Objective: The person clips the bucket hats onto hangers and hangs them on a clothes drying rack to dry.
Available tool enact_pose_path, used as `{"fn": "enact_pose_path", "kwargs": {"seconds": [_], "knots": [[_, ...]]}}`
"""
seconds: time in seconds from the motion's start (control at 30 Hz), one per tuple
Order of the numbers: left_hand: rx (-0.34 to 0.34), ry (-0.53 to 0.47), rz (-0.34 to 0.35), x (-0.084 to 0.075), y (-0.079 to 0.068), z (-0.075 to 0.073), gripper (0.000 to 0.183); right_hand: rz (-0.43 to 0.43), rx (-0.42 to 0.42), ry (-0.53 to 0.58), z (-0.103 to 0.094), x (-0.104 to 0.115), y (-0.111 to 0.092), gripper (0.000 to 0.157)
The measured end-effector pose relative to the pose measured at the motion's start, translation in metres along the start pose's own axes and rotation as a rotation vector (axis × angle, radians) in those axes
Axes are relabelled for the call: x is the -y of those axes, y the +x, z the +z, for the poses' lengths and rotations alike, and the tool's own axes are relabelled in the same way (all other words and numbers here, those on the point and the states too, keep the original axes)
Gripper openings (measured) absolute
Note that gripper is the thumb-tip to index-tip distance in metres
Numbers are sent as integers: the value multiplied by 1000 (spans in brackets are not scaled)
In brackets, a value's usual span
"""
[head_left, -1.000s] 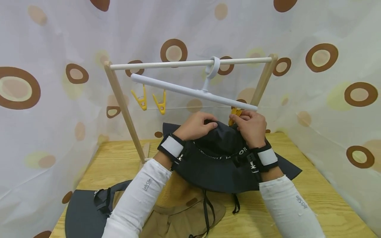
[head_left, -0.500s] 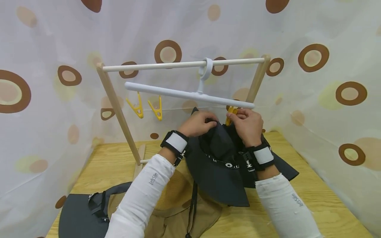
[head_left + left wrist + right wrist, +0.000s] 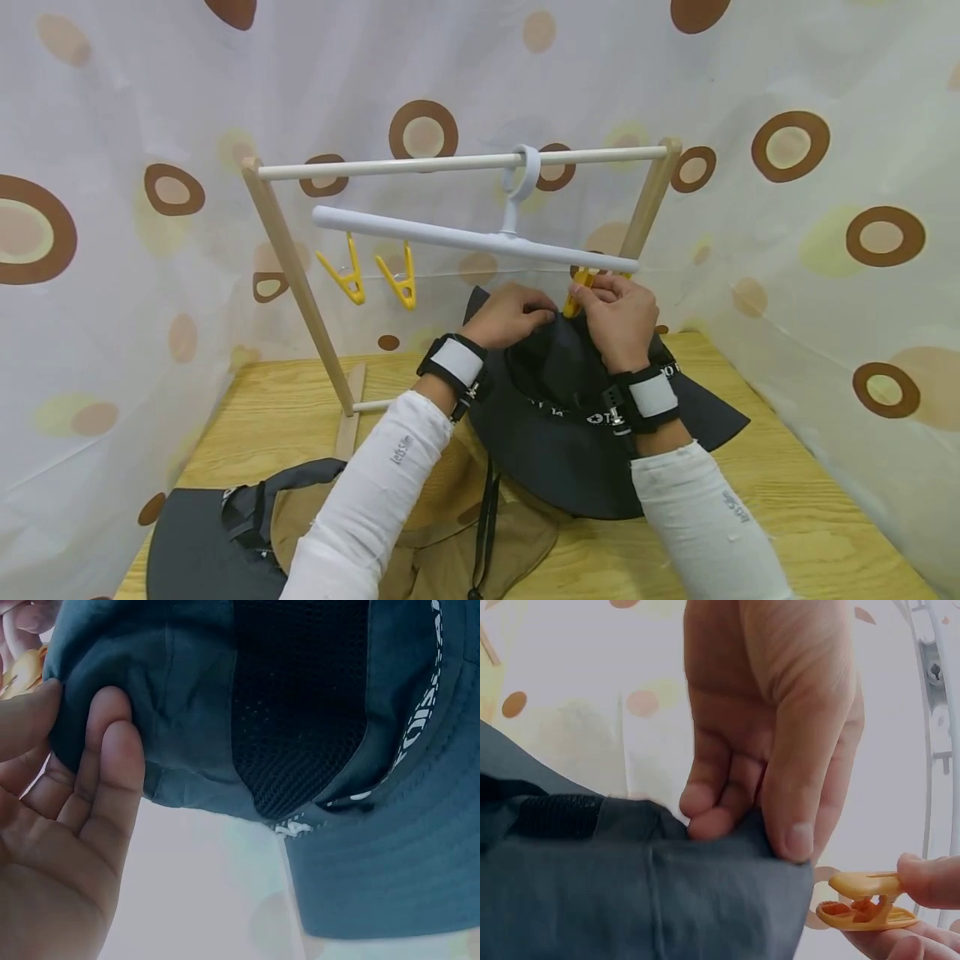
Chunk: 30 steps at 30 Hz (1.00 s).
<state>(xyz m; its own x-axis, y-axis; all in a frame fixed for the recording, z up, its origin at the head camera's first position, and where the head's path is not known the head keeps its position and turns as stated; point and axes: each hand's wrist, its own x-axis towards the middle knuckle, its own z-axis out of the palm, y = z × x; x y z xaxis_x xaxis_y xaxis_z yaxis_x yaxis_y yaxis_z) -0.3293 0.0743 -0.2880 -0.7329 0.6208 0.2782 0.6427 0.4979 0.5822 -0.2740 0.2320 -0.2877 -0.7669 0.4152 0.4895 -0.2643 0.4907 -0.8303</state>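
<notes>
A dark bucket hat [image 3: 555,450] with a wide brim and white lettering hangs under the white hanger [image 3: 450,239]. My left hand [image 3: 516,317] pinches the top of its crown [image 3: 191,712], thumb on one side and fingers on the other. Just to the right, my right hand [image 3: 621,321] pinches a yellow clothespin [image 3: 866,900] below the hanger's low right end. The clothespin's jaws stand apart with no cloth between them in the right wrist view, close beside the crown's edge. The hat's far side is hidden.
Two yellow clothespins, one here [image 3: 399,279], hang from the hanger's left side. The hanger hooks on a rack's white rail [image 3: 420,165]. Another dark hat [image 3: 206,533] and a tan hat [image 3: 442,550] lie on the wooden table [image 3: 795,508]. Patterned curtain surrounds it.
The hat's brim swung from spread wide to turned sideways, then partly back. My left hand has moved right, bringing the crown nearer the clothespin. My right hand keeps holding the clothespin.
</notes>
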Motion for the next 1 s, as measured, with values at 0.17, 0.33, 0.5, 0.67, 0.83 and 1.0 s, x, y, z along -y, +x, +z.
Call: {"fn": "enact_pose_path", "kwargs": {"seconds": [0.17, 0.33, 0.5, 0.67, 0.83, 1.0], "knots": [[-17, -74, -17, 4, 2, 7, 25, 30, -11, 13, 3, 2, -1, 27], [-37, -155, -24, 5, 3, 12, 24, 40, -17, 54, 4, 2, -2, 27], [-34, -206, -10, 6, 3, 13, 26, 39, -18, 91, 5, 2, -3, 26], [-56, -281, -35, 8, 4, 14, 27, 62, 2, 118, 6, 3, -4, 26], [-90, -401, -82, 8, 4, 16, 26, 74, 26, 119, 6, 3, -6, 26], [-110, -465, -73, 8, 4, 16, 24, 70, 39, 108, 7, 4, -8, 28]]}}
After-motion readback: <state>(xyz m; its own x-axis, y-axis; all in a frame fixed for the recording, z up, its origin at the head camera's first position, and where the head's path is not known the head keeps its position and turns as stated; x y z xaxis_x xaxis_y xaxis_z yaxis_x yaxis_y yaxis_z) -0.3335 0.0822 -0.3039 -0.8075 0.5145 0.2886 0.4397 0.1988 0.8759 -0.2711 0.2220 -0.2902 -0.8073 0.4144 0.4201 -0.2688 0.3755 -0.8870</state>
